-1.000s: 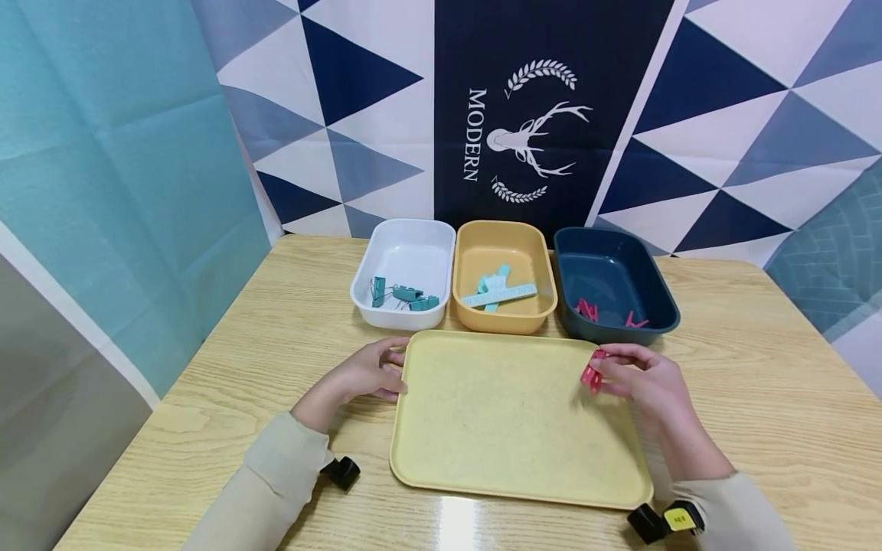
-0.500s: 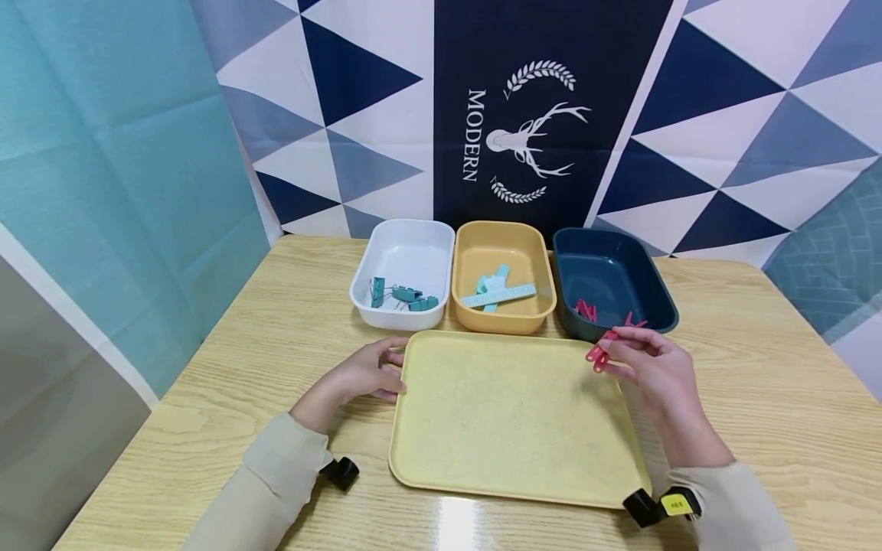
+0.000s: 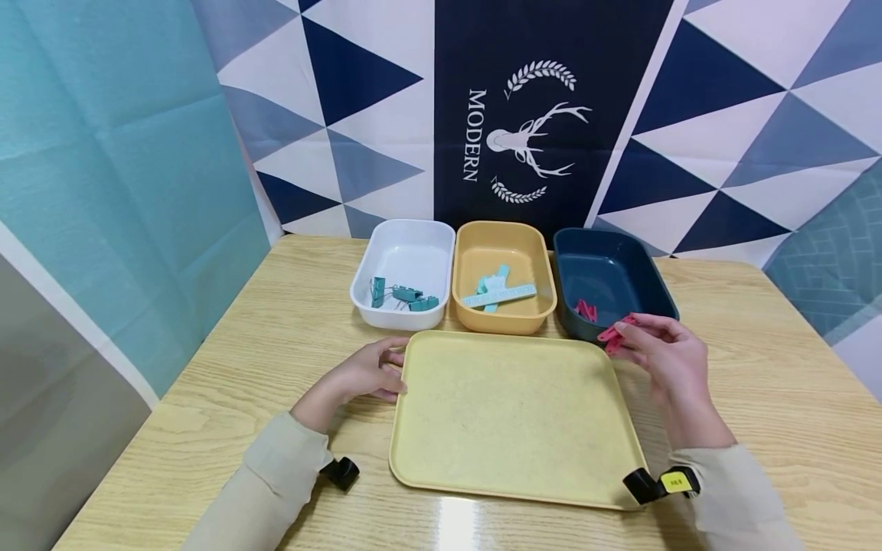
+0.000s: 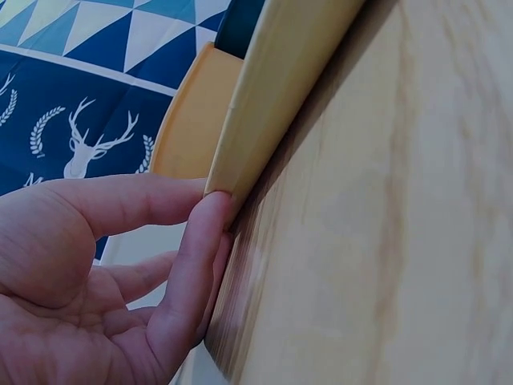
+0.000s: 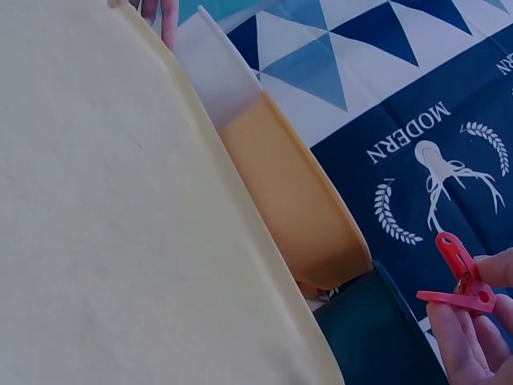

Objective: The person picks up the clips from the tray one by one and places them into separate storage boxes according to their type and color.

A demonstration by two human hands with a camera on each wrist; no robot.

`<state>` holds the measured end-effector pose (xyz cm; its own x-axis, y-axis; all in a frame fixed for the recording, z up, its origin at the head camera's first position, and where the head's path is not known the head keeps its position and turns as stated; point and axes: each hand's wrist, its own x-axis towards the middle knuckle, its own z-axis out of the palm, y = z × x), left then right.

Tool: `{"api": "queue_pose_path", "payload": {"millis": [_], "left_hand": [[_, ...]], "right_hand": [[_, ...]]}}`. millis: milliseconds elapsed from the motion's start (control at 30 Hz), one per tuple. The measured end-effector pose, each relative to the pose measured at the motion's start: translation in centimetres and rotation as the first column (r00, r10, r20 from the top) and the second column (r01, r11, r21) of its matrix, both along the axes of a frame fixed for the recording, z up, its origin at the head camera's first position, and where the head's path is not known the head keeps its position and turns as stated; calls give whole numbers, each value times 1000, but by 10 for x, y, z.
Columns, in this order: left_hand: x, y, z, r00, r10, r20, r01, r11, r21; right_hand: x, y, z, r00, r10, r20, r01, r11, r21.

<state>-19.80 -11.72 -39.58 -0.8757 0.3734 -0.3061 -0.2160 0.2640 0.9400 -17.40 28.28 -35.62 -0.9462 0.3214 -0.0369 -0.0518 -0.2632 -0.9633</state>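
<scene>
My right hand (image 3: 671, 363) pinches a red clothespin (image 5: 461, 281) between thumb and fingers, at the near edge of the dark blue bin (image 3: 613, 275). More red clothespins (image 3: 586, 310) lie inside that bin. At the other side, my left hand (image 4: 120, 265) grips the left rim of a pale yellow tray (image 3: 517, 421) with thumb and fingertips. Nothing lies on the tray's visible surface. Part of the dark blue bin's near rim is hidden behind my right fingers.
A white bin (image 3: 406, 249) with several teal binder clips (image 3: 406, 293) and an orange-yellow bin (image 3: 506, 241) with folded light-teal strips (image 3: 506, 295) stand left of the dark blue bin. All three line the back of the wooden table (image 3: 276, 337), before a patterned cloth.
My right hand has moved up and to the right with the clothespin, from over the tray's corner to the dark blue bin's near edge. The left hand stays put.
</scene>
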Motion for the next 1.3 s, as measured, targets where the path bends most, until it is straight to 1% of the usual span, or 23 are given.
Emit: {"api": "queue_pose_path", "payload": {"millis": [100,167,267,400,533,633,867,1067,1300], "left_hand": [[0,0,0,1000,-5,0,5,1000,2],[0,0,0,1000,-11,-1,11,1000,-1],[-1,-1,0,1000,-16,-3,16,1000,-7],[-1,-1,0,1000,-15,-3,15,1000,-5],[-1,-1,1,1000,-22,-5,22,1000,-4],[0,-1,1,1000,-21,-5,21,1000,-7],[-1,-1,2,1000,-30,-4,30,1000,-5],[-2,-1,0,1000,-28,1,28,1000,-3],[-1,-1,1,999,-32,0,32,999,0]], "right_hand": [[-6,7,-2,999,-42,8,42,999,24],[-9,9,0,998,-62,7,62,998,5],[-10,8,8,997,-77,9,77,996,-44],[-9,6,20,998,-65,20,67,991,-115],[-12,6,25,996,-79,30,83,986,-145],[-16,8,26,994,-99,39,104,983,-150],[-25,13,31,987,-125,101,137,982,-128],[-33,18,29,977,-162,140,175,981,-87],[-41,25,26,970,-187,156,203,975,-93]]}}
